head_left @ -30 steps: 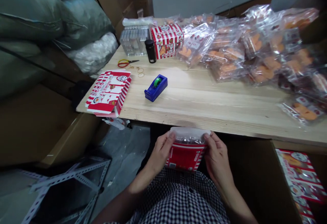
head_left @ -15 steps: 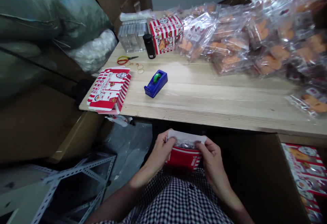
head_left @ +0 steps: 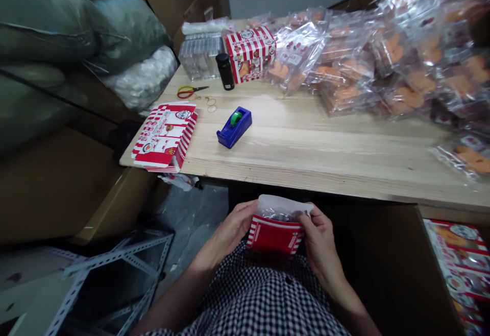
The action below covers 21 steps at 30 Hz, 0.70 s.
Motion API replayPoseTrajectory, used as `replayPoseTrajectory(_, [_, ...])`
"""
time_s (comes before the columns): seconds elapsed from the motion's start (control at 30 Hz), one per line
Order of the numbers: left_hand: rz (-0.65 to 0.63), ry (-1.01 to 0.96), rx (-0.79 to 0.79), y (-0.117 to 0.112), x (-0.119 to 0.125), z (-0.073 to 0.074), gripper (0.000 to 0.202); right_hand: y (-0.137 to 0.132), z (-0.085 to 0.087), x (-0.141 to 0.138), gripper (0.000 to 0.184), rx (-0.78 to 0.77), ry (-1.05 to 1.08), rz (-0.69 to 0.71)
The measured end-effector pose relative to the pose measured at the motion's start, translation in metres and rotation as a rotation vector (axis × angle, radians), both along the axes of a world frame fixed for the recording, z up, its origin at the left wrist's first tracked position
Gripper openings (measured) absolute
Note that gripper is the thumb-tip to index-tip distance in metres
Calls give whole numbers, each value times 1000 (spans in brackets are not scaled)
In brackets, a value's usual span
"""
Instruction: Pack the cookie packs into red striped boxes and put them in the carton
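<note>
A red and white striped carton is held at my lap, tilted, with its white top flap raised. Clear crinkled plastic packaging shows inside its mouth. My left hand grips the carton's left edge, the thumb lying along the upper corner. On the other side, my right hand pinches the upper right corner, its thumb at the opening and its fingers behind the flap. The undersides of both hands' grips are hidden.
On the table are a blue tape dispenser, flat cartons, scissors, a black bottle, an upright striped carton and many clear bags of orange pieces. A brown box with packed cartons stands right.
My left thumb has drawn back from the carton's mouth to its left edge. The carton has turned slightly, and my right hand stays at its upper right corner.
</note>
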<state>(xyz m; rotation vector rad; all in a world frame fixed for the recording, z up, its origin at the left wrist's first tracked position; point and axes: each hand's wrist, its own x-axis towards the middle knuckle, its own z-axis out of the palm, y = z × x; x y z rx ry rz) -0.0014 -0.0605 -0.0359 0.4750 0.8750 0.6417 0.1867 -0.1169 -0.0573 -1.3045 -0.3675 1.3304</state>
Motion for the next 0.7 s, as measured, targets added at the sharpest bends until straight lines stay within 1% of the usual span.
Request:
replayPoseTrajectory(0.1, [100, 123, -83, 2, 1, -6, 29, 0, 3, -4, 20, 5, 30, 17])
replayPoseTrajectory(0.17, [133, 183, -103, 5, 0, -9, 24, 2, 6, -7, 25, 2, 88, 45])
replayPoseTrajectory(0.27, [125, 190, -47, 11, -2, -12, 17, 3, 6, -5, 30, -12, 240, 61])
replayPoseTrajectory(0.37, [102, 159, 29, 14, -1, -13, 17, 4, 0, 2, 29, -39, 328, 103])
replayPoseTrajectory(0.43, [60, 136, 69, 15, 1, -12, 21, 5, -4, 8, 28, -59, 322, 130])
replayPoseTrajectory(0.53, [-75, 107, 158, 18, 3, -10, 31, 8, -3, 17, 19, -36, 256, 197])
replayPoseTrajectory(0.6, [-153, 101, 239, 21, 0, -11, 34, 10, 1, 21, 13, 16, 183, 259])
replayPoseTrajectory(0.7, [-233, 77, 362, 28, -11, -12, 34, 13, 5, 23, 16, 125, 94, 294])
